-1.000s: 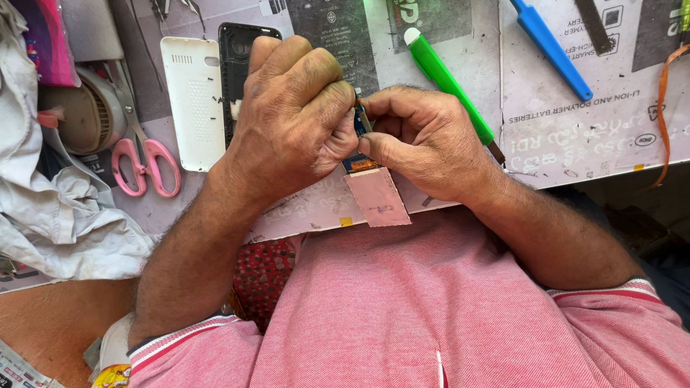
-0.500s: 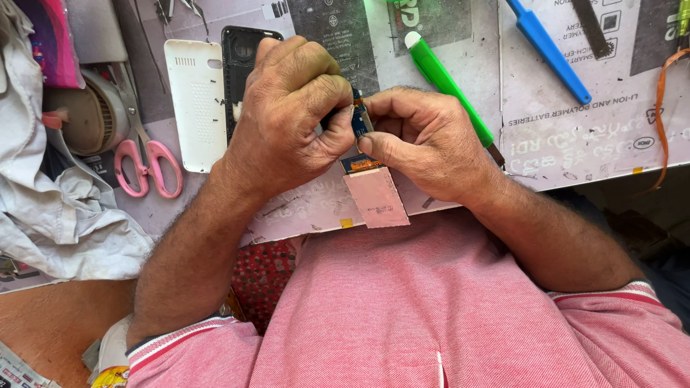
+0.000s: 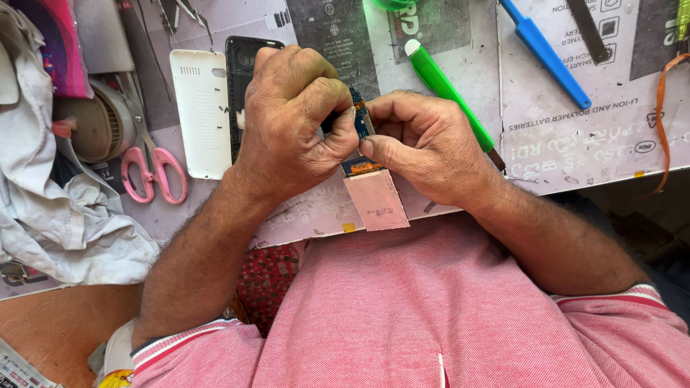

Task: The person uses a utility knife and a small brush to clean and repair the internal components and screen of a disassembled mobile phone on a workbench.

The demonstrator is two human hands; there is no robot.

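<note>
My left hand (image 3: 293,122) and my right hand (image 3: 424,144) meet over the bench edge and together pinch a small blue circuit board (image 3: 359,118). A pinkish display panel (image 3: 376,200) hangs down from the board on an orange flex strip (image 3: 363,167). Both hands have their fingers curled tight around the board, which is mostly hidden between them. Just behind my left hand lie a black phone frame (image 3: 239,79) and a white phone back cover (image 3: 199,115).
Pink-handled scissors (image 3: 152,169) and a crumpled white cloth (image 3: 50,215) lie at the left. A green-handled tool (image 3: 445,90) and a blue-handled tool (image 3: 546,54) rest on the printed work mat (image 3: 575,144). An orange ribbon cable (image 3: 660,115) is at the right edge.
My hands stay in much the same place around the board; the fingers of my left hand have shifted slightly. The display panel still hangs below.
</note>
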